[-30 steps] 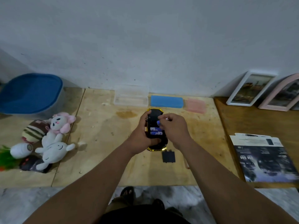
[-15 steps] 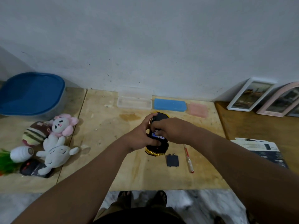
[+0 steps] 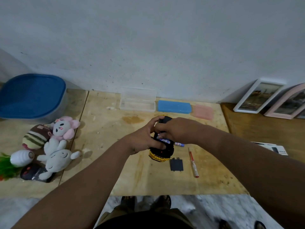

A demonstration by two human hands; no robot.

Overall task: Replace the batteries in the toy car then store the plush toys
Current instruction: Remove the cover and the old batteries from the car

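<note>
While you stand at the plywood table (image 3: 102, 162), the biggest thing on it is the blue-lidded tub (image 3: 33, 96), far left against the wall. Two picture frames lean at the far right: white one (image 3: 257, 96), pink one (image 3: 287, 103). Near the tub lies the pile of plush toys, and I count four clear ones: a pink-eared plush (image 3: 64, 128), a striped brown plush (image 3: 36, 137), a white bunny plush (image 3: 57, 158), and a white radish-shaped plush (image 3: 20, 158) with green leaves. A dark plush (image 3: 33, 173) sits nearest you, hard to make out.

Along the far edge: one clear case (image 3: 137, 101) lying open, one blue case (image 3: 174, 106), one pink pad (image 3: 203, 111).

Now the toy car (image 3: 162, 152): centre of the table, belly up, black underside, gold body showing at the near end, battery bay open. Your left hand (image 3: 145, 138) is wrapped around its left side, thumb pressed across the underside. Your right hand (image 3: 176, 129) has fingertips pinched down into the bay, on a blue-and-white battery (image 3: 165, 140). How many cells sit in there, I can't tell. One loose battery (image 3: 179, 144) lies just right of the car.

One black battery cover (image 3: 176, 164) rests near-right of the car, and one red-handled screwdriver (image 3: 193, 162) beside that.
</note>
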